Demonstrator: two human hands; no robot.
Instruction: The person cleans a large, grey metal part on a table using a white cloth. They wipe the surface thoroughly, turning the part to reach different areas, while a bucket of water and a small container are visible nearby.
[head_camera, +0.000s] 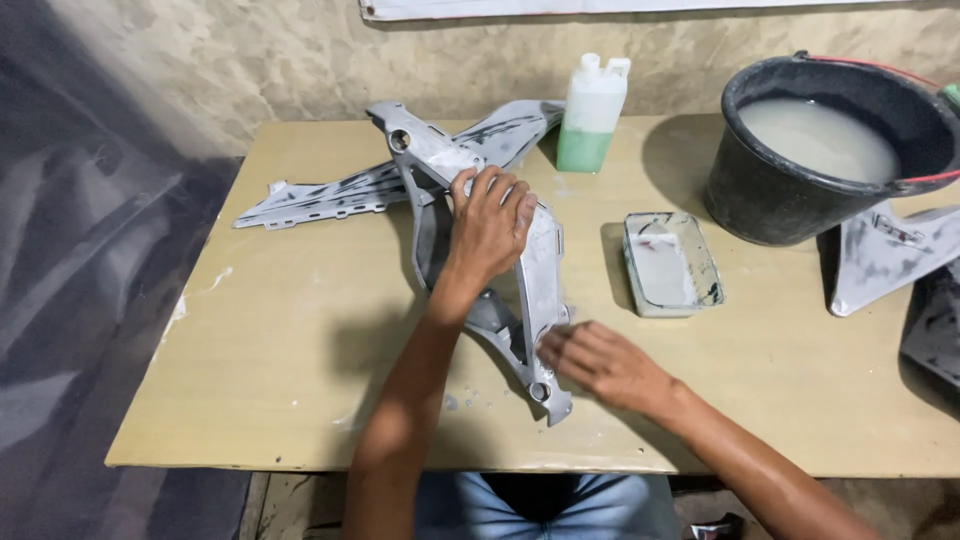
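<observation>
Pressing the grey plastic frame panel (535, 270) onto the table (300, 330) with the left hand (488, 222), its fingers spread over the top, while the right hand (600, 362) lays close-set fingertips on the lower rail, risks the wet piece sliding toward the small tray (670, 262) if pressure shifts

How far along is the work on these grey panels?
Looks midway. The framed grey panel is in hand: left hand presses its top, right hand rubs its lower edge. The long panel behind and the panel by the bucket lie untouched, both dull grey.
</observation>
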